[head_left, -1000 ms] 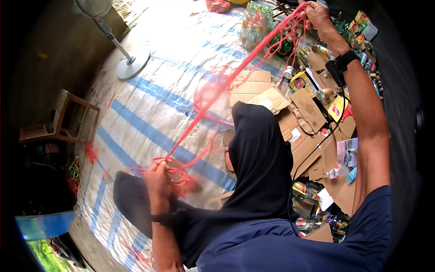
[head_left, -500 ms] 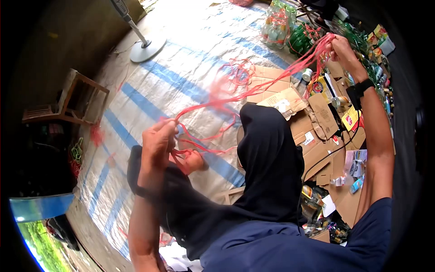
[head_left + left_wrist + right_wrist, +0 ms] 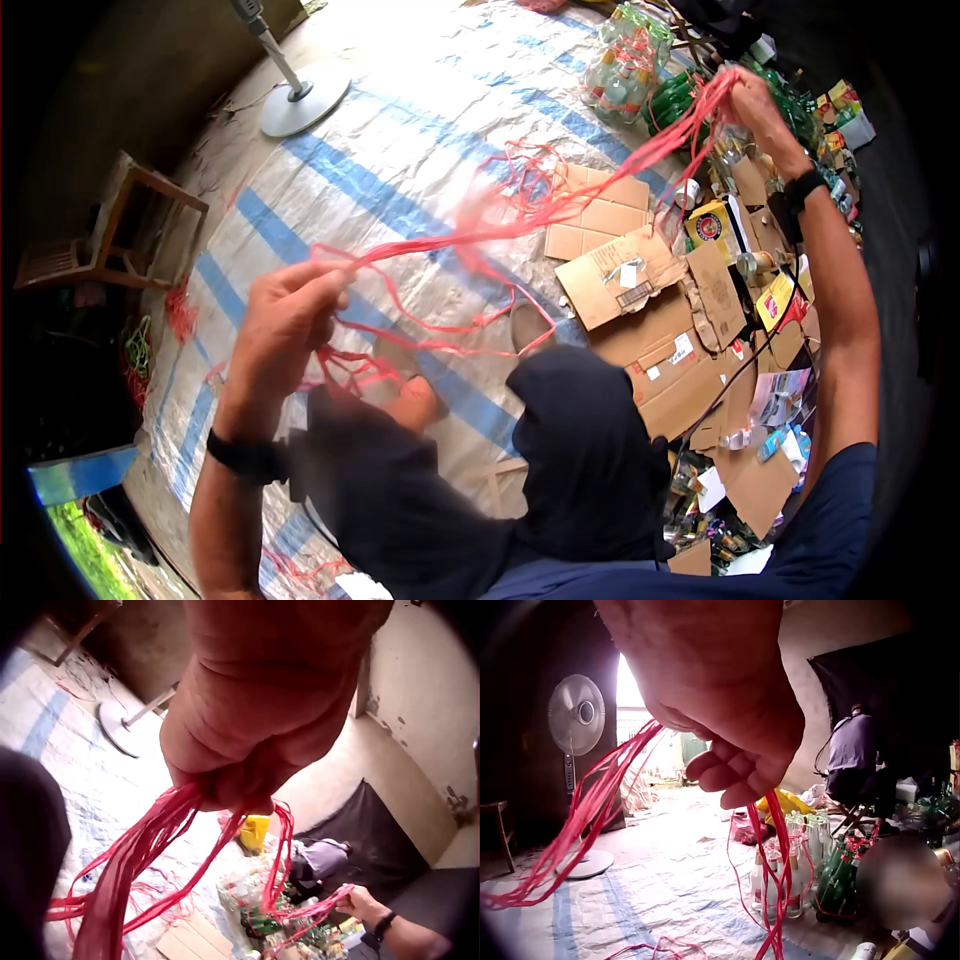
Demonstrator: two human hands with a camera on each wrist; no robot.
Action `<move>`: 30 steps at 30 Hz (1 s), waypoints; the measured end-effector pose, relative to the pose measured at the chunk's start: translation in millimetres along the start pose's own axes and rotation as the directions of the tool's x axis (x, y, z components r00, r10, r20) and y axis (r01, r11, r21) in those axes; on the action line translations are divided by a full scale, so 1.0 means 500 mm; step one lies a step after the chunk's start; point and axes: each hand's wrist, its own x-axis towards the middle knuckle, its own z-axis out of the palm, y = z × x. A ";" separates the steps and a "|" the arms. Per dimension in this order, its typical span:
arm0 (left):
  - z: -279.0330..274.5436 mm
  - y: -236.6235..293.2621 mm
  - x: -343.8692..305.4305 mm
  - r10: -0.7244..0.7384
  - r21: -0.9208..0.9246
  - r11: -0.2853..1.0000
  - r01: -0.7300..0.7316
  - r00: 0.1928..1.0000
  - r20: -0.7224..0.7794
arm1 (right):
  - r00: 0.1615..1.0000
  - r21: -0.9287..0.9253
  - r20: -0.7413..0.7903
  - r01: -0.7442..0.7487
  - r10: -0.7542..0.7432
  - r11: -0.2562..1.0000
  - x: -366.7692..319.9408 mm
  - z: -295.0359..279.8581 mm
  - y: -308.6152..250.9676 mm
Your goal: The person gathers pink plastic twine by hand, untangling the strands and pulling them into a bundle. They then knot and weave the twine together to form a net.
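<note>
A bundle of pink-red plastic strands (image 3: 590, 195) runs between the two hands above the sheet. The left hand (image 3: 290, 325) pinches one end at the lower left; in the left wrist view that hand (image 3: 262, 697) has curled fingers, with strands (image 3: 131, 877) looping out on both sides. Up at the far right, the right hand (image 3: 758, 108) grips the other end. In the right wrist view the right hand's (image 3: 720, 697) fingers curl round the strands (image 3: 592, 817), and loose ends (image 3: 776, 862) hang below. Some loops dangle near the knees and a foot (image 3: 412, 402).
A striped sheet (image 3: 400, 170) covers the floor. Flattened cardboard (image 3: 620, 275) and piled bottles lie on the right, bundled bottles (image 3: 625, 75) beyond. A fan base (image 3: 305, 105) and wooden chair (image 3: 110, 240) stand left. A seated person (image 3: 851, 746) is in the background.
The hands first held the strands taut on a diagonal; the bundle now sags slightly. The left hand has moved up and left, the right hand slightly right and down.
</note>
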 end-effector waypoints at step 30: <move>0.148 -0.378 0.401 -0.300 -0.152 0.927 0.343 0.921 0.250 | 0.694 0.551 0.720 -0.553 -0.021 0.625 -0.484 0.822 0.008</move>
